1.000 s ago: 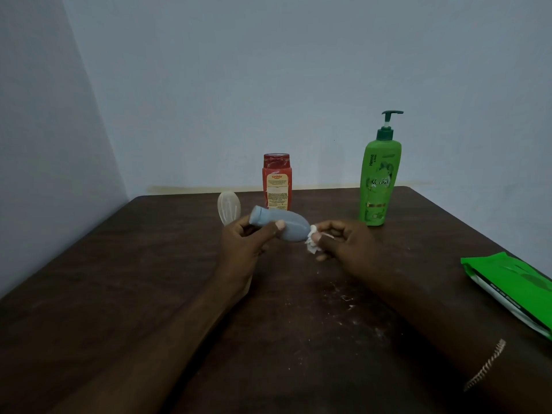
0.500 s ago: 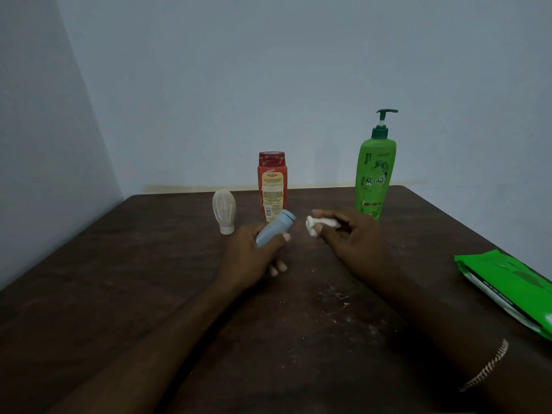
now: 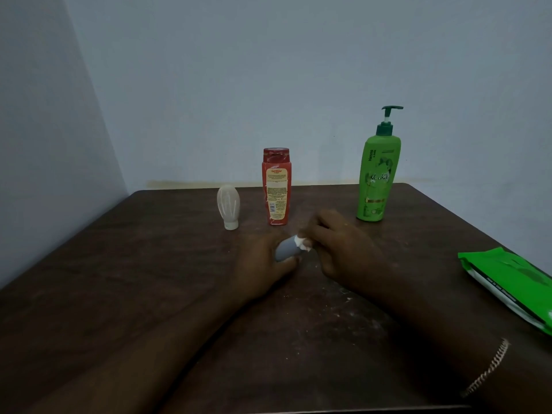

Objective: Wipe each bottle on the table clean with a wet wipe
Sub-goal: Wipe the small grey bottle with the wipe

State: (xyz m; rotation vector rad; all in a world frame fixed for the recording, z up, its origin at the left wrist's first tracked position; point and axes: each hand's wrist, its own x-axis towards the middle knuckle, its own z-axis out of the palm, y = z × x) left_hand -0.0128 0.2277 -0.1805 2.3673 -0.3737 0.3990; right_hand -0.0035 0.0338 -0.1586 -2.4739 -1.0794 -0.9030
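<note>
My left hand (image 3: 263, 264) grips a small grey-blue bottle (image 3: 285, 249) above the middle of the dark wooden table (image 3: 119, 279), its far end pointing up and away. My right hand (image 3: 340, 243) pinches a crumpled white wet wipe (image 3: 301, 242) and presses it on that end of the bottle. Behind the hands stand a red bottle (image 3: 276, 186), a small clear bottle upside down on its cap (image 3: 228, 207), and a tall green pump bottle (image 3: 378, 171).
A green wet-wipe pack (image 3: 507, 282) lies at the table's right edge. White specks and smears (image 3: 337, 312) dot the tabletop in front of my hands. Pale walls close the table in at the back and left.
The bottle turned from lying sideways between my hands to pointing away. My right hand lifted the wipe off, then brought it back onto the bottle's far end.
</note>
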